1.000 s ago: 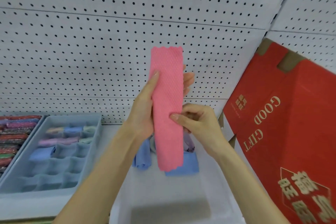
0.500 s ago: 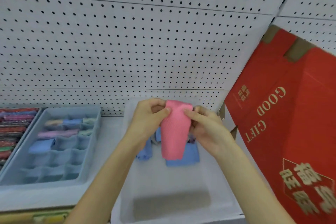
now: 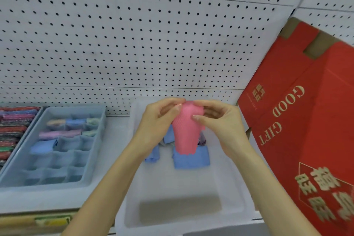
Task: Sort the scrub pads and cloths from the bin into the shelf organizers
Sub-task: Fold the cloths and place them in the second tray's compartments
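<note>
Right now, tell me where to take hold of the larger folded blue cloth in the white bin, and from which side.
Pinch the larger folded blue cloth at its near edge, coming down from above. It lies flat on the floor of the white bin, and the pink cloth hangs over its far edge, so the near edge is the bare part.

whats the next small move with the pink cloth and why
Probably fold the hanging end of the pink cloth up. The left hand and right hand pinch only its top over the bin, and it looks longer than one organizer cell.
</note>
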Demonstrator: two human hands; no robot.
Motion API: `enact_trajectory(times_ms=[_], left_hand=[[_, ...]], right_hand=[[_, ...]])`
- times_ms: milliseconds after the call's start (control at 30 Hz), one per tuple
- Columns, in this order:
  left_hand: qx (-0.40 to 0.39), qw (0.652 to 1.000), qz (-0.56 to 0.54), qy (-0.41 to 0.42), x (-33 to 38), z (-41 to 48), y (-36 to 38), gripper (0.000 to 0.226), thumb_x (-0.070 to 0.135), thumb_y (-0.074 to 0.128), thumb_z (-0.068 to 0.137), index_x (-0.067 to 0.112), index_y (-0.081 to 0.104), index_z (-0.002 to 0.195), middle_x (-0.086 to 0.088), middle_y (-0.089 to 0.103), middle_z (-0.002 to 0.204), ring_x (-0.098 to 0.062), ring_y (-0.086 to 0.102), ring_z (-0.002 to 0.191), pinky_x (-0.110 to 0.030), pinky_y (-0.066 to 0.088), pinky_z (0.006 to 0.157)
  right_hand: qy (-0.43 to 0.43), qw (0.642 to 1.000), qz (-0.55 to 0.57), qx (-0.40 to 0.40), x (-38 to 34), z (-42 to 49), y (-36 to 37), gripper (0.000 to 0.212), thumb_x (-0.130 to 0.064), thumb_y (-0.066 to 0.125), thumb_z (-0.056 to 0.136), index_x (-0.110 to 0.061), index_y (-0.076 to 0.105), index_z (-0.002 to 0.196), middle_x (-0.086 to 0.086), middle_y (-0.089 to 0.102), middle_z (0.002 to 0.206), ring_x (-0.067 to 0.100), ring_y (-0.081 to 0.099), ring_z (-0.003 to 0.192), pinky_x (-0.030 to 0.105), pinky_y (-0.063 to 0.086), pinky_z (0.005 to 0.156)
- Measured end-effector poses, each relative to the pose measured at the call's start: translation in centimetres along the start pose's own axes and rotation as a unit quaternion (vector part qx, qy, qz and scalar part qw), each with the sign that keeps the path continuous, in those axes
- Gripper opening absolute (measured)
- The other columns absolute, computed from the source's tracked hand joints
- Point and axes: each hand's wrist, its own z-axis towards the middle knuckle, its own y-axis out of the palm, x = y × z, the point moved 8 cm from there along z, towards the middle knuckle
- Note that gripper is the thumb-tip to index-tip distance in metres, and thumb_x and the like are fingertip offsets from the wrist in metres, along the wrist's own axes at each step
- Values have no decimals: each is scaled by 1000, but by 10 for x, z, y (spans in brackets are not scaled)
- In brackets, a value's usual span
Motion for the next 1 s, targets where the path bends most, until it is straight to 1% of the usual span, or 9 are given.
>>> enact_trajectory(times_ms=[67, 167, 333, 400, 467, 567, 700, 833, 1000], left_hand=[[7, 999, 39, 12, 1, 1, 0, 33, 4, 69, 83, 19, 67, 113, 15, 67, 100, 3, 65, 87, -14, 52, 76], [33, 988, 144, 40, 1, -1, 0, 47, -2, 74, 75, 18, 66, 117, 11, 66, 97, 0, 65, 84, -18, 54, 79], [18, 971, 231, 66, -5, 1, -4, 26, 11, 78, 73, 35, 66, 77, -1, 59, 85, 0, 53, 70, -8, 40, 66], [-26, 988, 154, 20, -16, 3, -4, 13, 14, 76, 78, 19, 65, 80, -4, 60, 88, -2, 57, 74, -18, 46, 74], [-79, 996, 34, -30, -28, -3, 4, 24, 19, 74, 81, 7, 59, 95, -8, 65, 92, -9, 62, 84, -30, 50, 80], [-111, 989, -38, -90, -45, -19, 22, 31, 22, 72, 82, 21, 58, 109, -1, 70, 105, -8, 68, 93, -30, 57, 79], [-59, 990, -76, -99, -60, -30, 32, 21, 18, 56, 93, 22, 54, 113, -1, 67, 110, -12, 67, 94, -25, 55, 76], [35, 989, -69, -125, -71, -36, 26, 21, 32, 51, 95, 18, 46, 109, -5, 62, 111, -15, 65, 92, -28, 54, 66], [65, 983, -90, -147, -88, -46, 25, 22, 29, 49, 97, 14, 45, 111, -8, 64, 112, -20, 66, 94, -29, 55, 67]], right_hand=[[-27, 999, -48, 0, -9, 3, -2, 39, 11, 76, 67, -20, 71, 89, 4, 72, 90, 9, 66, 78, 20, 54, 73], [-55, 992, -116, -9, -11, 4, 0, 41, 5, 79, 66, -24, 69, 93, 0, 71, 88, 7, 64, 75, 20, 54, 74], [-62, 978, -196, -26, -1, 10, -1, 28, -12, 78, 73, -38, 68, 75, -2, 58, 89, 9, 58, 79, 28, 50, 77], [-33, 986, -152, -61, 7, 12, 2, 15, -14, 74, 79, -28, 69, 79, 1, 60, 100, 11, 60, 92, 29, 49, 85], [-2, 994, -58, -92, 13, 10, 10, 6, -11, 66, 86, -16, 67, 83, 1, 64, 92, 10, 60, 86, 28, 48, 82], [33, 995, 54, -77, 21, 5, 20, 7, -9, 58, 91, -7, 64, 88, 0, 64, 78, 9, 57, 75, 25, 46, 71], [57, 994, 89, -33, 39, 0, 25, 13, -13, 52, 95, -10, 65, 96, -1, 65, 84, 3, 58, 73, 18, 47, 66], [139, 971, 177, -87, 69, -26, 42, 15, -19, 49, 97, -15, 62, 103, -1, 70, 95, 8, 67, 84, 24, 53, 75], [150, 975, 92, -136, 96, -46, 37, 21, -4, 58, 90, -12, 63, 109, 14, 68, 108, 18, 68, 90, 27, 55, 72]])
